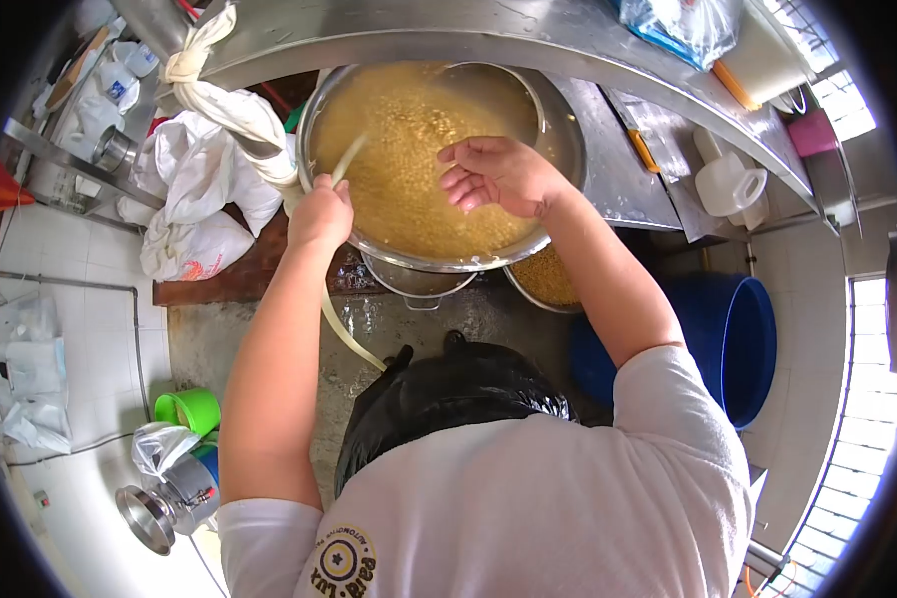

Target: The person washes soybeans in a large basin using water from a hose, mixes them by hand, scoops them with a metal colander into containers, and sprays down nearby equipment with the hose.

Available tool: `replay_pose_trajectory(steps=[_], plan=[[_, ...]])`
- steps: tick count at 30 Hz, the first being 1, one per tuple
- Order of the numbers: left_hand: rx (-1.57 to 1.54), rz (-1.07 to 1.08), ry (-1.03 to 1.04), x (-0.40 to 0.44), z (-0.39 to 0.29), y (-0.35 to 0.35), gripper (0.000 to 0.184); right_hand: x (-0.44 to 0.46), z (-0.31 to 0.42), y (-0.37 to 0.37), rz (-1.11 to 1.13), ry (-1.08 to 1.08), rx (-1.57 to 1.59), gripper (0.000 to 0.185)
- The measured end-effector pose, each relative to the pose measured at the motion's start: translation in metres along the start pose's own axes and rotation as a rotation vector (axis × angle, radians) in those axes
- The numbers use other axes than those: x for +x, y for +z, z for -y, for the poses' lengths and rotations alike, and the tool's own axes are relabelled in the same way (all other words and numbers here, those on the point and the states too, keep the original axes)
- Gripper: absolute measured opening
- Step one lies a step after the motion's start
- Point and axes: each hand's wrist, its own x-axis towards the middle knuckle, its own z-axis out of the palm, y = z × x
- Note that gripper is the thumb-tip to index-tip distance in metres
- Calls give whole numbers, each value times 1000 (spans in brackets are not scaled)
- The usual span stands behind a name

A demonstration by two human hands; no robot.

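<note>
A large metal bowl (565,164) holds cloudy yellowish water with many pale yellow grains (404,125) under it. At the bowl's left rim, my left hand (321,209) is closed round a pale hose (349,155), whose end points into the bowl. The rest of the hose hangs down past the rim toward my waist. Above the right half of the water, my right hand (493,176) is held with fingers loosely curled and apart, holding nothing.
Below the bowl are a metal pot (421,283) and a container of yellow grains (546,277). A blue barrel (749,349) stands at right. White sacks (194,189) lie at left. A metal shelf (369,40) crosses beyond the bowl; an orange-handled tool (643,151) and white jug (730,185) lie right.
</note>
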Motion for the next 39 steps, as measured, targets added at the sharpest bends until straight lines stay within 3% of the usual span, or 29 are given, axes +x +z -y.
replay_pose_trajectory(steps=[1, 4, 12, 14, 16, 18, 20, 22, 24, 26, 30, 32, 33, 35, 39], plan=[[-19, 18, -14, 0, -2, -2, 40, -10, -5, 3, 62, -48, 292, 44], [-32, 32, -17, -2, -4, -2, 40, -44, -3, 17, 115, -54, 461, 53], [-46, -10, 48, 3, 4, 6, 41, -125, -1, 15, 133, -195, 526, 51], [-24, 20, -14, -3, -6, -2, 41, -154, -16, -18, 355, 37, 158, 44], [-28, 19, 14, 2, -1, 3, 41, -169, -20, -22, 253, 382, -609, 29], [-10, 10, 27, 5, 5, 6, 40, -174, -78, -59, -98, 137, -1332, 23], [-13, 59, -44, -8, -15, -7, 40, -156, -94, -105, -236, 56, -1470, 21], [-10, 60, -70, -8, -16, -8, 41, -132, -73, -113, -690, 5, -1026, 21], [5, 54, -69, -12, -21, -11, 41, -87, -52, -140, -837, -45, -1155, 26], [21, 48, -69, -14, -23, -13, 42, -40, -43, -157, -938, -288, -1102, 30], [-8, 44, -82, -11, -19, -10, 40, 33, -38, -175, -949, -247, -1193, 37], [-9, 40, -70, -12, -20, -10, 39, 36, -23, -160, -639, -46, -879, 44], [-21, 60, -107, -14, -25, -13, 39, 43, -24, -160, -624, -53, -885, 44], [-8, 8, -64, 1, -3, 3, 39, 66, -35, -170, -614, 101, -551, 51], [28, -35, -1, 14, 14, 17, 41, 97, -48, -201, -606, 249, -482, 46]])
